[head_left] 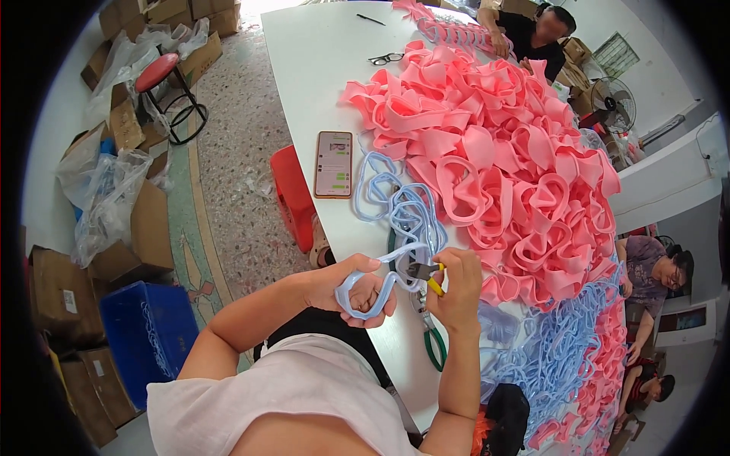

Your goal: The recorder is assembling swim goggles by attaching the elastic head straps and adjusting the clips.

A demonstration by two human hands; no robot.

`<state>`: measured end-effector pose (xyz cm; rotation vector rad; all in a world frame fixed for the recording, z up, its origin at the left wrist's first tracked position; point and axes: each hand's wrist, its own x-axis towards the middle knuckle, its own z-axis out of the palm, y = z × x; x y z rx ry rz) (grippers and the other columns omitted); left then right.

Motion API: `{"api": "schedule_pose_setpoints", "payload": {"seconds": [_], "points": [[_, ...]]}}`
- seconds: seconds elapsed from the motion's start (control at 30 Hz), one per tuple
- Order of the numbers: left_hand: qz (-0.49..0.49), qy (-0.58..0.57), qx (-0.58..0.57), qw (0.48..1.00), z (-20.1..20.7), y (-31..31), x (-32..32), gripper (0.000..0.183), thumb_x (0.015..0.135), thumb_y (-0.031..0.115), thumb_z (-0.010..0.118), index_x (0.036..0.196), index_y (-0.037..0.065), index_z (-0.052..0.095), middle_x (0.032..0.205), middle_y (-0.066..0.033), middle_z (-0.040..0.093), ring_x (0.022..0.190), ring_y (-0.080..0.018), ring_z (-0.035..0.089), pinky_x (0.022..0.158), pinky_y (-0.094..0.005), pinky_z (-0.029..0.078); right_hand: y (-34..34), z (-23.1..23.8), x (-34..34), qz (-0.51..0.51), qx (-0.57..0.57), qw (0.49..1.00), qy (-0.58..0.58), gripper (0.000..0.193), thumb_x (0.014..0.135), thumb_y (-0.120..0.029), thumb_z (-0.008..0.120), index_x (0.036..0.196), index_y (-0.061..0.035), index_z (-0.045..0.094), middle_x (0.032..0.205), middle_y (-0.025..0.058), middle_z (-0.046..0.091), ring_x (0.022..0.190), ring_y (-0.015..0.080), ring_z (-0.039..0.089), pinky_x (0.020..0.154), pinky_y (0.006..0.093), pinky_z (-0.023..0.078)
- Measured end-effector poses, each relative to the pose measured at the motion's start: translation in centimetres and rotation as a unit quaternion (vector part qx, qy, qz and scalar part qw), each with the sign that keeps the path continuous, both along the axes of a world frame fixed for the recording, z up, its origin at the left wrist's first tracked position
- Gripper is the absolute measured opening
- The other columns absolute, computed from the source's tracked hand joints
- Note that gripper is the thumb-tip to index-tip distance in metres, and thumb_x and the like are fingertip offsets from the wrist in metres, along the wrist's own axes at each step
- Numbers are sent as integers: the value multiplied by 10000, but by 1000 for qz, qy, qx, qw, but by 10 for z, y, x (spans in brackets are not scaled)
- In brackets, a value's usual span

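My left hand (365,295) is closed round a light blue band (344,298), which curves in a loop over the palm. From there the band runs right to the tool in my other hand. Closed on yellow-handled nippers (436,286), my right hand (460,285) holds their dark jaws against the band; whether the jaws grip it I cannot tell. Just beyond my hands, a tangle of light blue bands (411,205) lies on the white table (300,61). Green-handled pliers (436,349) rest beside my right wrist, partly hidden.
A phone (334,163) lies by the left table edge. Pink fabric loops (494,144) are heaped to the right, with more blue bands (547,342) nearer. A red stool (291,197), a blue bin (148,327) and cartons (68,296) stand left. Several people sit along the table.
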<state>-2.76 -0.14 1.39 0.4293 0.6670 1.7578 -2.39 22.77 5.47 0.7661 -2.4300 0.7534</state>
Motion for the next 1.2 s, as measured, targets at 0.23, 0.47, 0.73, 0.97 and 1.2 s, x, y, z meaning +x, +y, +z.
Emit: {"api": "schedule_pose_setpoints", "payload": {"seconds": [0.23,0.47,0.73,0.97,1.2], "points": [[-123,-60,68,988,10,-5,5,838,867,714,230,1022,-36,570,726,-142,595,457,-146,525,347,-208,350,-5,3,2,96,-78,978,-170,368,638,50,698,972,-41,574,839,82,576,736,231,545,651,310,437],[315,191,-110,923,-15,1,17,665,880,434,627,1314,-31,431,1200,-156,560,1161,-235,536,1013,-384,410,-24,-5,25,-8,-266,922,-282,103,866,-62,660,921,-25,582,666,3,533,591,70,476,539,220,368],[326,-99,171,924,-4,15,20,955,823,438,700,1488,35,147,1520,-134,249,1413,-300,257,1158,-438,184,-48,-32,28,-34,-406,834,-373,169,881,-126,667,989,-23,587,752,-9,566,646,68,508,569,214,398],[402,248,-72,878,-12,25,31,575,919,182,573,1412,43,312,1361,-130,399,1267,-222,420,1072,-394,317,-63,-36,31,-41,-403,825,-394,155,881,-98,633,994,-20,562,800,26,559,679,126,531,585,255,407],[421,204,-208,859,0,16,27,245,868,63,492,1100,-13,477,972,-103,619,911,-175,612,848,-320,483,-56,-23,31,-91,-75,983,-142,253,771,-4,595,1007,39,517,870,165,511,798,347,528,681,403,436]]}}
